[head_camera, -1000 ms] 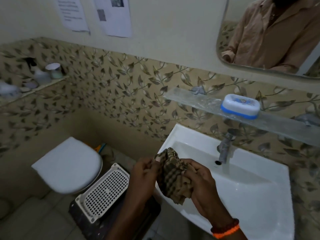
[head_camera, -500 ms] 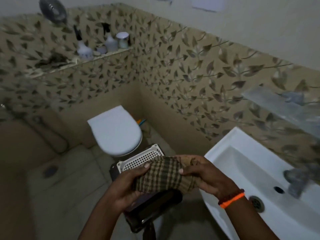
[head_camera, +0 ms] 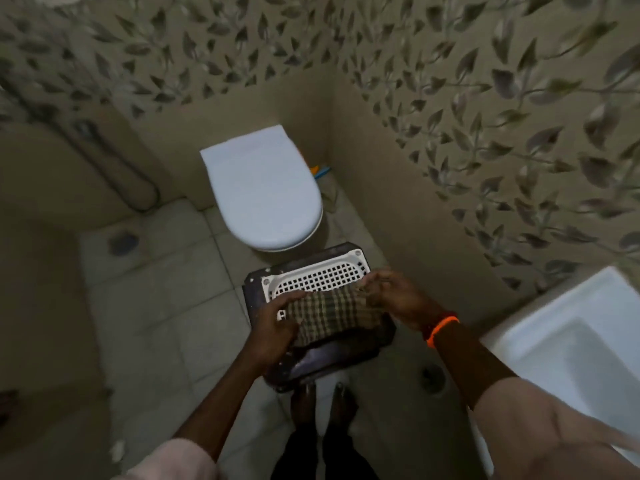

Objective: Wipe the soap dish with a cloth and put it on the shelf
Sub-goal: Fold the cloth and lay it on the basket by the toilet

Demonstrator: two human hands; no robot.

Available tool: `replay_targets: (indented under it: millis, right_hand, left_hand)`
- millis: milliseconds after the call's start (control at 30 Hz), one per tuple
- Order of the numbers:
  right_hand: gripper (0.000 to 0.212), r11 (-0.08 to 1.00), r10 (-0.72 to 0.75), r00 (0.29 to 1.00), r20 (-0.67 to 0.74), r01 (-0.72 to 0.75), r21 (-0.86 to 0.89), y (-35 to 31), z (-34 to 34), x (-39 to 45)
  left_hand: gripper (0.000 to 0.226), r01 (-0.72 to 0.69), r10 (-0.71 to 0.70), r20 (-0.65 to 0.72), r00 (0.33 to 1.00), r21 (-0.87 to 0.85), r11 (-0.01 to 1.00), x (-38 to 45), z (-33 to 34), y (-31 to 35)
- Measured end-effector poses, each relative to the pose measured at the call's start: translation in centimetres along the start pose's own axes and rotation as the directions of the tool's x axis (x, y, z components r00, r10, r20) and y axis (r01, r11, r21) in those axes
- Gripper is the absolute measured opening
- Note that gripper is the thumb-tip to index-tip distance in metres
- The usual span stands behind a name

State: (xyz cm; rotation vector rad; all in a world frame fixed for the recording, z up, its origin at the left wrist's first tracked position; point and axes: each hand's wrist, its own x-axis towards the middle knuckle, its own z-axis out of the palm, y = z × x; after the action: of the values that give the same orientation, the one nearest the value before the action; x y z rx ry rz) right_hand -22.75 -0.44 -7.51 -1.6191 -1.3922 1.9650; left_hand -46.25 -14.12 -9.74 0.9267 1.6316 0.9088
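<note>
Both hands grip the checked cloth (head_camera: 329, 315), the left hand (head_camera: 277, 323) at its left end and the right hand (head_camera: 394, 296) pinching its right end, over the white perforated tray (head_camera: 318, 275) on a dark stool (head_camera: 322, 362), with the closed toilet (head_camera: 263, 188) behind

The cloth (head_camera: 329, 315) is looking like woven cotton with a check pattern, soft and matt. The white tray (head_camera: 313, 276) under it is showing as perforated plastic, smooth with a light shine. The dark stool (head_camera: 322, 362) below is looking glossy and worn. The toilet lid (head_camera: 263, 188) is appearing as smooth, slightly glossy plastic. The sink (head_camera: 575, 327) is looking like glazed ceramic. The floor tiles (head_camera: 156, 289) are appearing matt and stained.
</note>
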Motion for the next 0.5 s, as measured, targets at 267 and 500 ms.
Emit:
replay_targets:
  millis: [267,500]
  right_hand:
    - [0.037,0.896,-0.085,0.991,-0.108,0.028,-0.443,4.3,1.8,10.2]
    - [0.054,0.817,-0.145,0.989,-0.015,0.112,-0.565,7.4,2.8,13.9]
  left_hand:
    - [0.071,0.014,-0.003,-0.03,1.0,0.368,0.93,6.3,2.3,-7.2]
    - [0.069,0.083,-0.107,0.005,0.994,0.599,0.797,7.6,3.5,-7.6]
